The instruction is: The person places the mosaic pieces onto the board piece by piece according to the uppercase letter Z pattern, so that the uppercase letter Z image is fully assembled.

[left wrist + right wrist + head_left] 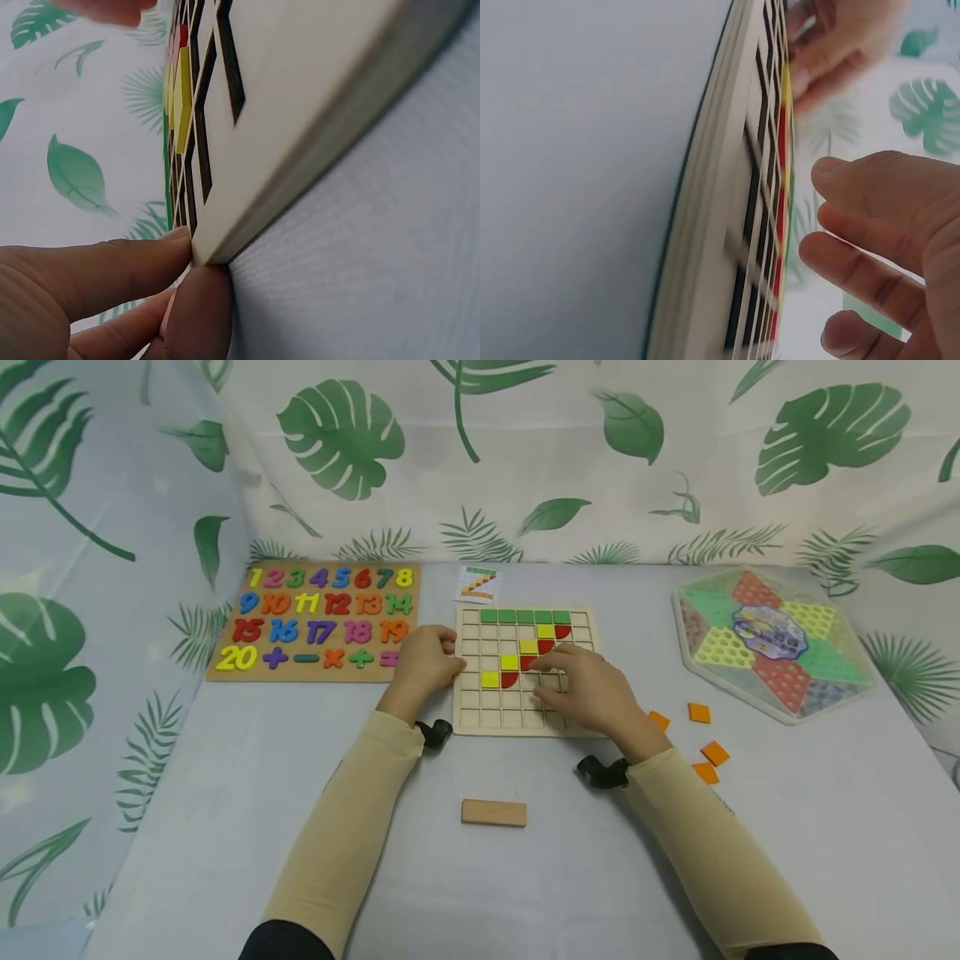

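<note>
A pale wooden grid board [467, 718] lies in front of me. Green squares [525, 617] line its top row, and yellow squares [490, 679] step diagonally down to the left, each beside a red rounded piece [509, 679]. At the board's left edge my left hand [422, 664] is bent, its thumb [199, 315] and index finger pinching the edge in the left wrist view. My right hand [588, 689] hovers over the right half of the board with parted, loosely bent fingers [855, 270] and nothing between them. It hides several cells.
Several orange squares [699, 713] lie right of my right wrist. A plain wooden block [493, 812] lies nearer me. Behind the grid stands a small pattern card [477, 583]. A number board [300, 618] is at left, a hexagonal game board [772, 639] at right.
</note>
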Demonstrator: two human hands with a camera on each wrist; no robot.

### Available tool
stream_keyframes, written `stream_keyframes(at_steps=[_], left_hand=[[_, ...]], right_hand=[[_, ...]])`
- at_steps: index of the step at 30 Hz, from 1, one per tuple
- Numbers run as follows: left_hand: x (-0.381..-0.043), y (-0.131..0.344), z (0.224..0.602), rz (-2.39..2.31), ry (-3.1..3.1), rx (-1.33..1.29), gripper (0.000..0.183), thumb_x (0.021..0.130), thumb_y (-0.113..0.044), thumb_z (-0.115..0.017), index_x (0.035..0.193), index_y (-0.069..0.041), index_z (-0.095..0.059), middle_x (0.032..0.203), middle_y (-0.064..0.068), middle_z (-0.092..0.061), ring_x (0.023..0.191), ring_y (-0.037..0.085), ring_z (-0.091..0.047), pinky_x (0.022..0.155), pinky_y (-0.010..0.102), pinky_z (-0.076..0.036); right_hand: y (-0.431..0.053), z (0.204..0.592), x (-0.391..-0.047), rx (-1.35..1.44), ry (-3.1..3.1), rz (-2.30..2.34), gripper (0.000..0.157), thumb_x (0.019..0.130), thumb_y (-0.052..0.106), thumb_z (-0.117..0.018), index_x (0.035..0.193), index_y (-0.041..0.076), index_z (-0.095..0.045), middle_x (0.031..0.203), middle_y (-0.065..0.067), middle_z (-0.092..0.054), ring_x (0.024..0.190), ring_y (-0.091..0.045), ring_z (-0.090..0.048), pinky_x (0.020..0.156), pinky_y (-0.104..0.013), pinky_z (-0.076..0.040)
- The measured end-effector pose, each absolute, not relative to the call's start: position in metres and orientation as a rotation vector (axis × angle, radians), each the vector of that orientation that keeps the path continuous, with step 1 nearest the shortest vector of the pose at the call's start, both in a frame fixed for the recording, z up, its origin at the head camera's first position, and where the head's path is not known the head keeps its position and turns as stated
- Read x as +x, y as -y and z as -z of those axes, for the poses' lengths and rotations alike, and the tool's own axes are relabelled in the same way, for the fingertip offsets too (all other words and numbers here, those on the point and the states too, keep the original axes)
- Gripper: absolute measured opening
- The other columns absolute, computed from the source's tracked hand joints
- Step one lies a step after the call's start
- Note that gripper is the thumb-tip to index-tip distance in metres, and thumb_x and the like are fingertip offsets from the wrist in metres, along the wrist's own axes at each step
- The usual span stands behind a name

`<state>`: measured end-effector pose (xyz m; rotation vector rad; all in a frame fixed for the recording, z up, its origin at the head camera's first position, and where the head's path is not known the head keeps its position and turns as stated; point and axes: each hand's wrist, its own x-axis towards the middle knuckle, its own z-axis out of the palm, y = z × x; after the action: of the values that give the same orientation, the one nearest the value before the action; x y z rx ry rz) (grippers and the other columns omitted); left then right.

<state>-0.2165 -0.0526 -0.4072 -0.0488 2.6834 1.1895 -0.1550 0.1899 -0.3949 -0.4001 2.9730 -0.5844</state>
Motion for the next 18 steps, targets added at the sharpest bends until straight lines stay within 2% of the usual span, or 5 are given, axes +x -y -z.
stream_keyframes(at_steps=[9,14,18], left_hand=[[-0.216,0.057,0.405,-1.196,-2.691,-0.043,0.047,0.089,-0.009,-0.078,0.134,-0.002,-0.066,0.113,0.01,-0.067,0.096,0.02,-0.06,0.086,0.033,-0.054],[-0.215,0.055,0.406,-1.189,-2.681,-0.04,0.048,0.089,-0.01,-0.078,0.135,-0.003,-0.066,0.114,0.009,-0.068,0.099,0.021,-0.059,0.089,0.035,-0.054],[-0.214,0.053,0.405,-1.193,-2.678,-0.039,0.048,0.089,-0.01,-0.078,0.135,-0.003,-0.066,0.114,0.009,-0.068,0.1,0.021,-0.059,0.091,0.037,-0.053]], right_hand=[[-0.24,0.386,-0.135,-0.251,-2.986,0.57,0.039,0.094,0.03,-0.075,0.13,0.016,-0.072,0.134,-0.011,-0.067,0.121,-0.04,-0.065,0.083,-0.058,-0.058],[-0.266,0.388,-0.123,-0.132,-2.971,0.565,0.041,0.093,0.033,-0.075,0.13,0.015,-0.071,0.135,-0.013,-0.066,0.124,-0.04,-0.062,0.086,-0.059,-0.056],[-0.287,0.392,-0.111,-0.064,-2.956,0.539,0.042,0.092,0.035,-0.076,0.129,0.015,-0.072,0.135,-0.014,-0.066,0.117,-0.037,-0.063,0.086,-0.057,-0.054]])
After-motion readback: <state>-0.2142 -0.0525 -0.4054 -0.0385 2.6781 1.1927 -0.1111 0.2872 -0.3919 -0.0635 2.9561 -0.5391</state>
